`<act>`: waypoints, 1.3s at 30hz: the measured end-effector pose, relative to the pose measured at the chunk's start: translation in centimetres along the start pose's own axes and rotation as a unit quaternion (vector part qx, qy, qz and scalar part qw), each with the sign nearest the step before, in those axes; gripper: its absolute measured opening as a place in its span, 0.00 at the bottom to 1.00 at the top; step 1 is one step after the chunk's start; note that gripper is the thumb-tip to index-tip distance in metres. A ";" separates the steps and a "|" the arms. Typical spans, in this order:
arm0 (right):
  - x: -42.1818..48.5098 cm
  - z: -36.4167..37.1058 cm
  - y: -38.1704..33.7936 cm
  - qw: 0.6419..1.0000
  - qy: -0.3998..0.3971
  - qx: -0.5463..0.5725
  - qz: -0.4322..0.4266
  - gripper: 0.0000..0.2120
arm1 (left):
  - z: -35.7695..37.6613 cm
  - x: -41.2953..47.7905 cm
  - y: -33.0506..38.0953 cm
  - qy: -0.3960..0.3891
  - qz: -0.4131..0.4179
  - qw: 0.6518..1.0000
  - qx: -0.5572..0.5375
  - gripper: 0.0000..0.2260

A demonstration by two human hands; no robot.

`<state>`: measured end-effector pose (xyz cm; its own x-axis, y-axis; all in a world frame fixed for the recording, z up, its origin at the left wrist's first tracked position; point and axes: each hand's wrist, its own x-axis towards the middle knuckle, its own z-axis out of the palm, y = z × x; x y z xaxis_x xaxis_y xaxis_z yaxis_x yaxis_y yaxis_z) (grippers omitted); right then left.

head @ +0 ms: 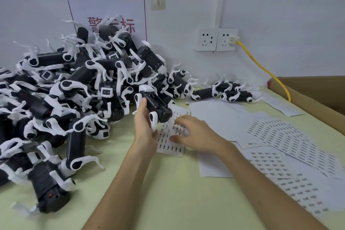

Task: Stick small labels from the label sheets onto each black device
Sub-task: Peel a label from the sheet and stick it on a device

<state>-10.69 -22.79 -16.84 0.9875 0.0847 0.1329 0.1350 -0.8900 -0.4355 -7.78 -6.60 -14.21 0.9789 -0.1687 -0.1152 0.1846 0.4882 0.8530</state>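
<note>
My left hand (142, 123) grips a black device with white legs (156, 105), lifted above the table with its underside turned up. Under it lies a small label sheet (170, 144) with rows of small printed labels. My right hand (194, 134) is on that sheet, fingers spread and bent, fingertips on the labels; motion blur hides whether it pinches one. A large heap of the same black devices (74, 87) fills the left side of the table.
Two more devices (224, 91) lie by the wall at centre right. Further label sheets (291, 157) and blank backing papers (220, 117) cover the right of the table. A cardboard box (321, 97) stands far right, a yellow cable (265, 70) runs from the wall sockets.
</note>
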 end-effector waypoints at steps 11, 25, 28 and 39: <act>-0.2 0.1 -0.4 0.993 0.088 0.076 -0.005 0.14 | 0.0 -0.2 0.0 -0.019 -0.074 0.992 -0.096 0.21; -0.9 -0.6 -1.4 0.981 0.156 0.111 0.009 0.12 | 0.3 0.2 -0.2 -0.011 -0.066 0.987 -0.146 0.23; -1.0 -0.7 -1.6 0.979 0.175 0.104 0.003 0.13 | 0.2 0.2 -0.2 -0.014 -0.064 0.986 -0.151 0.23; -0.7 -0.5 -1.5 0.980 0.170 0.100 0.012 0.04 | 0.6 -0.2 -0.5 -0.020 -0.072 0.993 -0.093 0.21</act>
<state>-11.67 -21.78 -15.87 0.9110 -0.1188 0.3950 0.1595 -0.7817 -0.6029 -8.16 -7.29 -14.30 0.9379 -0.2801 -0.2048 0.3382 0.6061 0.7199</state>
